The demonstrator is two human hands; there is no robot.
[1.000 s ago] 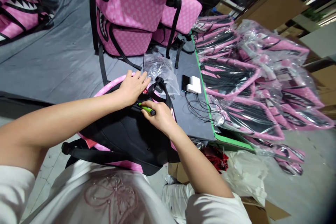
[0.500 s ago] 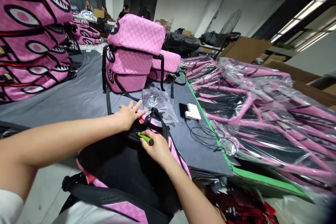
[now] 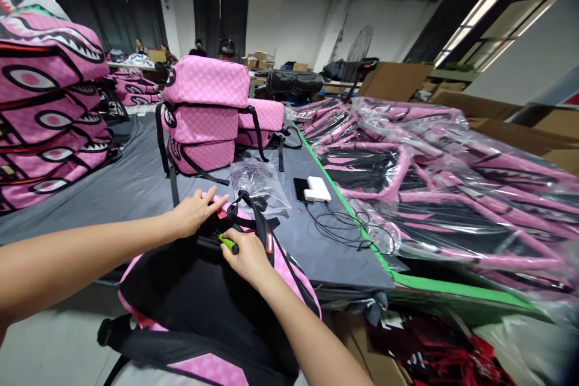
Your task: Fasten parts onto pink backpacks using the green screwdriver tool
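Note:
A black and pink backpack [image 3: 194, 295] lies in front of me at the table's near edge, its black panel facing up. My left hand [image 3: 195, 212] rests on its upper edge beside the handle, fingers stretched and apart. In my right hand [image 3: 248, 253] is a green pen-shaped tool [image 3: 228, 244] with a black end, and its tip points at the black fabric near the top. The tip itself is hard to make out. A shoulder strap [image 3: 262, 223] with a red label runs past my right hand. Just beyond lies a clear plastic bag [image 3: 260, 184].
Pink backpacks are stacked ahead [image 3: 205, 123] and at the left [image 3: 49, 114]. A phone [image 3: 300, 189] and a white charger [image 3: 318, 188] with black cables [image 3: 339, 229] lie to the right. Past the green edge [image 3: 335, 190] are plastic-wrapped backpacks [image 3: 452, 229]. People are at the back.
My view has tilted up and shifted, so the scene sits differently. Both hands stay at the backpack's top edge, and the right still grips the green tool.

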